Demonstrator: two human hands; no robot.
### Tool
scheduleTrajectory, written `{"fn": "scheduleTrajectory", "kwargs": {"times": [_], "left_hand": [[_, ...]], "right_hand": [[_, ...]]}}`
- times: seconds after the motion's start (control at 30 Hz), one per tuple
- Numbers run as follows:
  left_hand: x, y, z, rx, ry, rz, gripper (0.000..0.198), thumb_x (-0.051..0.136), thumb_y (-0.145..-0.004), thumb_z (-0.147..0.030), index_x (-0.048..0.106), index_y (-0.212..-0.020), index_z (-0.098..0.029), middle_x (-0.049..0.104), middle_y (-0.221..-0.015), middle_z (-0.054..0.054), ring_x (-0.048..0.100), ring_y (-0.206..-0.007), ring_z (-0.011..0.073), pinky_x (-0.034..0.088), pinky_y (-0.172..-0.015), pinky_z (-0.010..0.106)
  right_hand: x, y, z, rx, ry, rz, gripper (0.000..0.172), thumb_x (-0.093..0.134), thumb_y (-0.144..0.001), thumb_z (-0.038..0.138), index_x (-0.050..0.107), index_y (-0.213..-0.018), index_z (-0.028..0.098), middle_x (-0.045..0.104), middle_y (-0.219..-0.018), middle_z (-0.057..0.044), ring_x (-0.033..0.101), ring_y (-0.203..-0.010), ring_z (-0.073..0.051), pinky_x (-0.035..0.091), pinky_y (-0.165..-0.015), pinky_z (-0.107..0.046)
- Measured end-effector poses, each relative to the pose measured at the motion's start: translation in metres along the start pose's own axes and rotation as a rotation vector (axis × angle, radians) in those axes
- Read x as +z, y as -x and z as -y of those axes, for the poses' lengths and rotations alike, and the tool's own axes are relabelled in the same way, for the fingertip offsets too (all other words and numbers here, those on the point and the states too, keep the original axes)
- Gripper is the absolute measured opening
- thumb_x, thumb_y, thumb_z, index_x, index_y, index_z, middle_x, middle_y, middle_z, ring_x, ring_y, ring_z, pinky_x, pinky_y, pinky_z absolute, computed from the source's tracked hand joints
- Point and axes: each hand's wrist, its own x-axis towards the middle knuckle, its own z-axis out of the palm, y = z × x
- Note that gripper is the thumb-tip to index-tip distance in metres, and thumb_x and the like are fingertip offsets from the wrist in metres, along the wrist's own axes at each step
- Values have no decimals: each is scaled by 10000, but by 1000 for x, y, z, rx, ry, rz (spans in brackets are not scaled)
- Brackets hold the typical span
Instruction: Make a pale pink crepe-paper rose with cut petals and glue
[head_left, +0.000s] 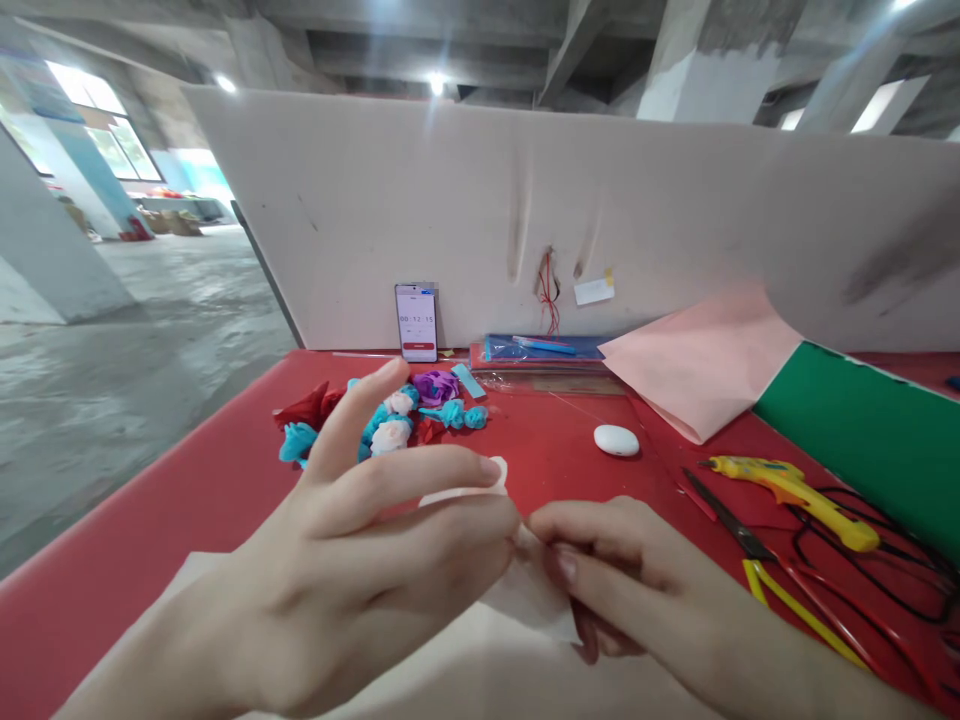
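Note:
My left hand (375,545) and my right hand (615,575) meet in front of me over the red table (150,540). Both pinch the same piece of thin white paper (525,595). The left forefinger sticks up and away from the paper, while the thumb and other fingers press on it. My right fingers are curled tight on the paper's right part. Most of the paper is hidden between the fingers. Beyond my left hand lies a heap of small crepe paper flowers (397,415) in blue, white, red and purple.
A phone (416,322) showing a timer leans on the grey partition (525,220). A white oval object (616,440), a pink sheet (697,365), a green sheet (870,430), a yellow glue gun (795,485), scissors (750,550) and cables lie to the right.

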Motion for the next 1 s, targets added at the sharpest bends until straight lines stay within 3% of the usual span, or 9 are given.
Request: {"fn": "scheduleTrajectory", "kwargs": {"times": [0.1,0.3,0.47,0.67,0.8,1.0], "left_hand": [[-1,-2,1,190,-179,-51,358,516,-713,-6,592,-953,-261,673,-879,-102,639,-871,122,-19,-1163,431],[3,-5,6,217,-228,-11,411,560,-716,-16,573,-1051,-255,684,-862,-80,620,-851,131,7,-1167,414],[10,-16,-4,117,-122,-183,192,590,-778,-96,631,-836,-275,693,-786,-118,589,-798,110,137,-1161,379],[13,-19,-13,45,-59,-235,161,575,-804,-146,619,-727,-281,685,-758,-116,566,-794,116,188,-1146,397],[11,-21,-15,26,-85,-196,161,564,-800,-131,589,-716,-265,683,-821,-88,555,-893,142,171,-1143,446],[9,-20,-15,-2,-139,-128,127,584,-765,-142,611,-812,-256,656,-988,-39,507,-1002,189,173,-1131,477]], "right_hand": [[-1,3,-3,3,61,6,235,383,-899,190,493,-692,161,528,-646,29,458,-583,-63,369,-545,-165],[-4,2,-4,107,181,11,283,369,-924,248,534,-713,158,466,-626,34,405,-545,-68,325,-506,-192],[-2,1,-4,57,232,-13,239,376,-891,155,513,-695,162,506,-610,43,461,-570,-61,341,-523,-161],[0,0,3,52,279,-5,233,377,-876,136,587,-782,170,587,-669,34,545,-644,-64,389,-572,-130],[0,0,9,6,432,15,278,359,-881,142,614,-775,166,626,-685,17,554,-615,-70,388,-528,-131],[4,3,-1,-150,689,-152,233,402,-897,207,568,-735,194,613,-644,29,553,-591,-87,363,-472,-158]]}}
